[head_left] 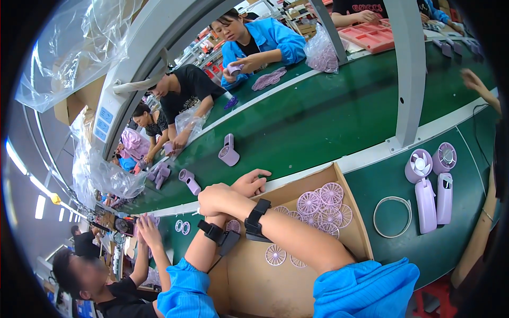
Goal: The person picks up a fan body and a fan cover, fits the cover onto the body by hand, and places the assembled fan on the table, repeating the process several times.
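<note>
My forearms in blue sleeves cross over a shallow cardboard box [249,291], with a black strap on each wrist. My left hand [249,183] reaches past the box's far edge toward the green belt, fingers loosely bent, thumb apart, nothing visible in it. My right hand [214,199] lies across my left wrist with its fingers curled and turned away; what they hold, if anything, is hidden. Several round lilac spoked grilles [331,193] are heaped in the box's far right part, with a paler grille [275,255] lying apart. A lilac handheld fan body [189,182] lies on the belt beyond my hands.
Another fan body [229,151] stands on the green conveyor belt [318,127]. At right are two handheld fans [425,206] and a coiled pale band [392,217]. A grey post [408,79] rises at the belt's edge. Co-workers sit opposite; another person [95,281] works at left.
</note>
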Demonstrator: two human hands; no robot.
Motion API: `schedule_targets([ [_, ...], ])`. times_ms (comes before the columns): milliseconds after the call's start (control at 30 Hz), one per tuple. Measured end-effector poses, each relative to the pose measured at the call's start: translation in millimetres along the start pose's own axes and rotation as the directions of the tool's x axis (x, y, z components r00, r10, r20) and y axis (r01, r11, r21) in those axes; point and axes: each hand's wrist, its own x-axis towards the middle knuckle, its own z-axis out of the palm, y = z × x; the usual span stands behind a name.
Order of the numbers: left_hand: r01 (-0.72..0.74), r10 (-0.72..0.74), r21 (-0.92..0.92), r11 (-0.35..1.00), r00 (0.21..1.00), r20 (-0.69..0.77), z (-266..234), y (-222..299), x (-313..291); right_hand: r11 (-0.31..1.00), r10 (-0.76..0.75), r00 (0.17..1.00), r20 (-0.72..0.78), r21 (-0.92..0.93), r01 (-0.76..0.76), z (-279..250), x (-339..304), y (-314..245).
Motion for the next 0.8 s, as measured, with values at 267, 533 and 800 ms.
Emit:
schedule_targets([
  [267,0.083,-0.083,-0.017,0.996,0.994,-0.069,6.0,8.7,-0.6,1.0,0.002,0.999,0.033,0.023,-0.002,-1.8,6.1,14.2],
  [533,-0.029,0.039,0.19,0.981,0.998,-0.046,-6.0,0.0,-8.2,0.994,0.082,0.997,-0.012,0.072,-0.081,-14.2,5.3,30.5],
  [800,-0.296,0.287,0.284,0.912,0.955,0.073,-11.9,-5.8,-14.5,0.975,0.219,0.976,-0.003,0.023,-0.219,-14.7,6.5,47.1],
])
